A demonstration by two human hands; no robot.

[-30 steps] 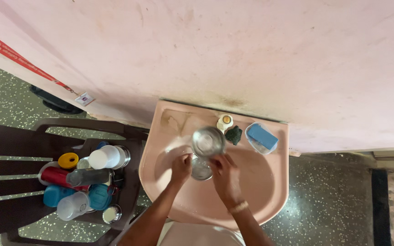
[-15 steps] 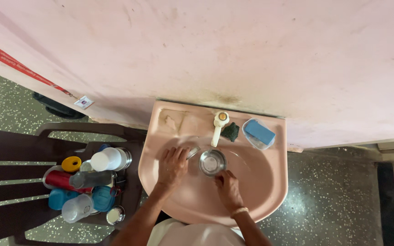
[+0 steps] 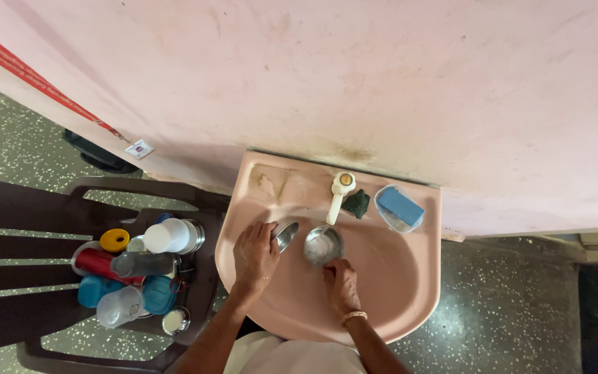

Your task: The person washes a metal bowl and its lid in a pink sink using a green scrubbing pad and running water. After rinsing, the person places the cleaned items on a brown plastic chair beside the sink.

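A small steel bowl (image 3: 324, 245) is gripped at its near rim by the right hand (image 3: 341, 285), under the tap (image 3: 338, 194). A steel lid (image 3: 285, 235) is clasped in the left hand (image 3: 254, 256). Light, rigid, likely slippery when wet; the rims are best pinched.

The sink (image 3: 410, 291) is salmon pink, and the wall (image 3: 382, 76) above it is a paler, stained pink. In the sink are a shiny silver steel cup (image 3: 323, 245) and a cream-white tap (image 3: 339, 194); right of the tap lie a dark green scrubber (image 3: 357, 203) and a blue soap bar (image 3: 401, 206). Left of the sink, a dark brown chair (image 3: 8, 235) holds red, blue, yellow and clear bottles (image 3: 133, 266). The floor (image 3: 520, 312) is green-grey speckled.
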